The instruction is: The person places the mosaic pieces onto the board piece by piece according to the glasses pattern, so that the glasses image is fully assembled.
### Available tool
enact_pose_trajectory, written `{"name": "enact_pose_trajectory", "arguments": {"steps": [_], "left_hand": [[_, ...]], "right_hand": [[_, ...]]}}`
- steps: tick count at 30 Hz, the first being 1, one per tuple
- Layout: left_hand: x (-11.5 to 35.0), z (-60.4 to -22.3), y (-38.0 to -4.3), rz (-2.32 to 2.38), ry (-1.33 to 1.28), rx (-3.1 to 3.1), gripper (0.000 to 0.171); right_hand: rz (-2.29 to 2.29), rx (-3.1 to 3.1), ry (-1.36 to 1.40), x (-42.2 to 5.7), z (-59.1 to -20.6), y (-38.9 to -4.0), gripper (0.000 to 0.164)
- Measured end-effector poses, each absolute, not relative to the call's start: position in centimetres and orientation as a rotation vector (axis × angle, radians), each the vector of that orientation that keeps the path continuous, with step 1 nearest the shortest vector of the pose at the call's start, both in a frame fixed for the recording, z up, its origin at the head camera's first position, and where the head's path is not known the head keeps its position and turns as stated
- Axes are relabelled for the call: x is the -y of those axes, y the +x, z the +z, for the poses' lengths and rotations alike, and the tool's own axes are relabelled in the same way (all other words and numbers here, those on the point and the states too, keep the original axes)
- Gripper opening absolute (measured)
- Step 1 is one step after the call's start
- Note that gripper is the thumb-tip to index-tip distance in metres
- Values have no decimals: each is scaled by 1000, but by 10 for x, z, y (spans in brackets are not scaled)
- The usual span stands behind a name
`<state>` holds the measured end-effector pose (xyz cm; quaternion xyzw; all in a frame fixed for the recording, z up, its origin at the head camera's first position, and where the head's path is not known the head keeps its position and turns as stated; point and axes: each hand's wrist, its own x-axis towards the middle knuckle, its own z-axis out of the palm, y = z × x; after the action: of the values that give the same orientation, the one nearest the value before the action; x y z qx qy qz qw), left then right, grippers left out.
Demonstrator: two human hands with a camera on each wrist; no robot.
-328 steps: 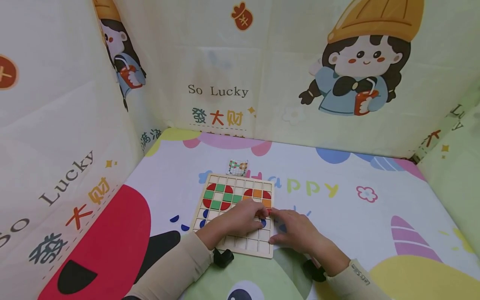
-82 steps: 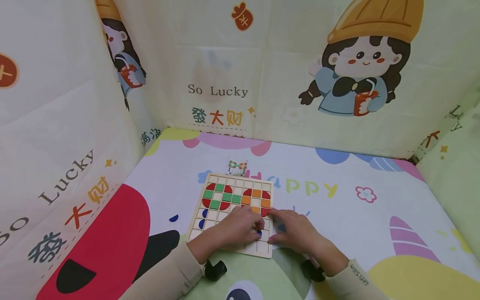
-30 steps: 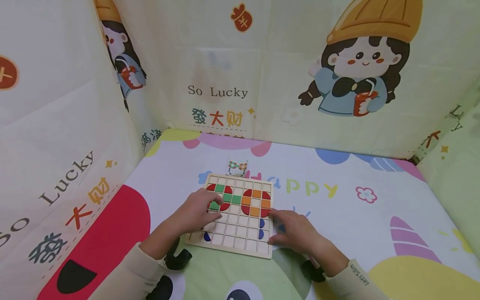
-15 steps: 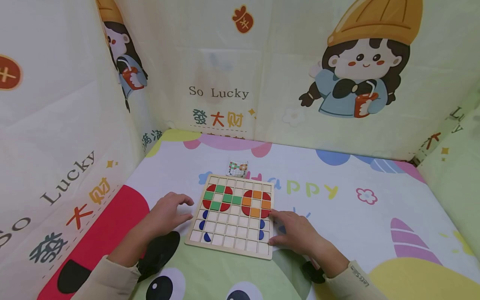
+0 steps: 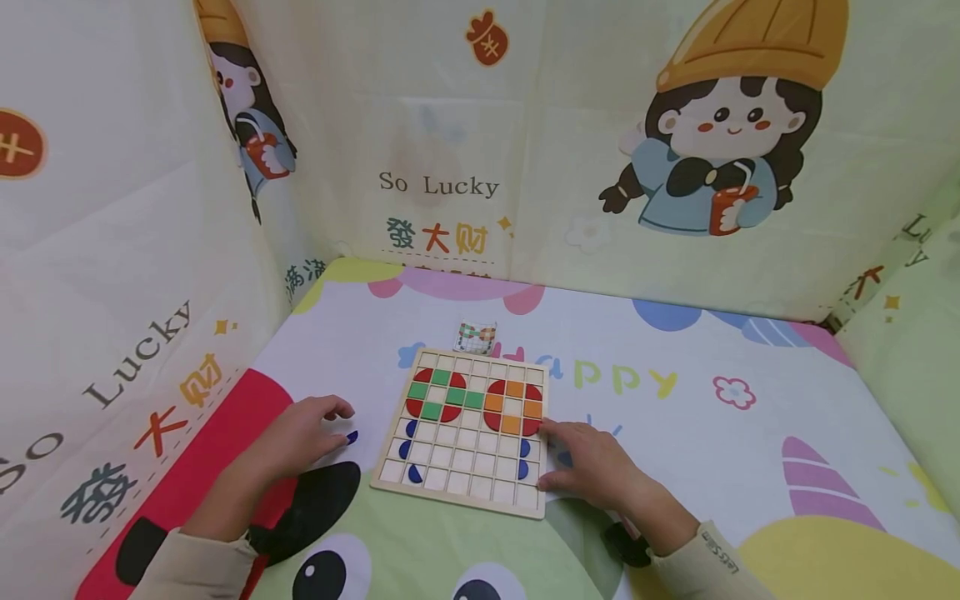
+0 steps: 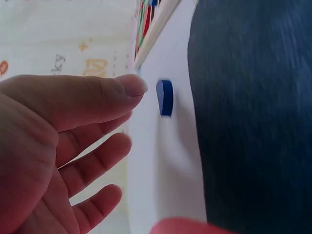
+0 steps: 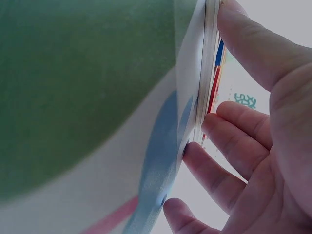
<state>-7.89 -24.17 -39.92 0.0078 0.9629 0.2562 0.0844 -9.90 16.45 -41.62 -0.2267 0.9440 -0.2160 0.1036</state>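
Note:
A wooden grid board point(image 5: 457, 493) lies on the table, with red, green and orange pieces in its upper cells. Blue half-round pieces sit down its left side, one of them a lower-left piece point(image 5: 415, 473), and two more at the right. My left hand point(image 5: 296, 437) is left of the board, fingers loosely bent, with a loose blue half-round piece point(image 5: 352, 437) by its thumb. In the left wrist view that blue piece point(image 6: 165, 97) stands just beyond the thumb tip, nothing gripped. My right hand point(image 5: 592, 462) rests its thumb and fingertips along the board's right edge point(image 7: 209, 63).
A small pattern card point(image 5: 476, 337) lies just behind the board, showing a similar coloured design. The table cover point(image 5: 675, 450) is printed with cartoon shapes and letters. Printed cloth walls point(image 5: 562, 150) enclose the back and sides.
My left hand has moved from over the board's left side out to the loose blue piece. Before that, it worked at the right-hand blue pieces. My right hand stays at the board's edge.

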Motion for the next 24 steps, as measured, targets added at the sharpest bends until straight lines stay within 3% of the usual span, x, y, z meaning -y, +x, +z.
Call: {"name": "enact_pose_trajectory", "arguments": {"steps": [24], "left_hand": [[247,-410,-83,730,100,-2875,38]], "right_hand": [[-642,-2775,-658,-165,-417,-99,74]]}}
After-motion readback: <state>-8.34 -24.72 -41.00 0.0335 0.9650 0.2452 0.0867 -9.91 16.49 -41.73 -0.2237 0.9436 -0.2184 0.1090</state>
